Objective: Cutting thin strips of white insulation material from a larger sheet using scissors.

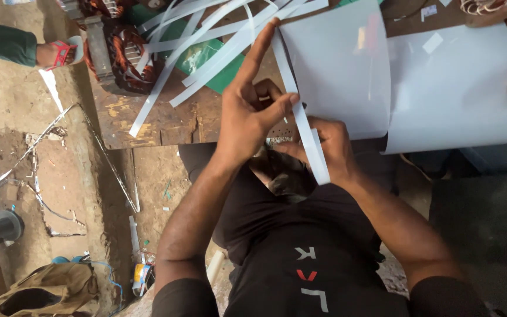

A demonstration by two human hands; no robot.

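Left hand (247, 111) pinches a white strip (301, 117) between thumb and bent fingers, index finger extended along it. Right hand (324, 149) grips the strip's lower end at the bench (148, 126) near edge. White sheet (341, 70) just right; loose strips (206, 41) and motor stator (127, 56) behind.

We see soft daylight, glare on the sheet (453, 88) (edges bend outward), slight blur throughout.
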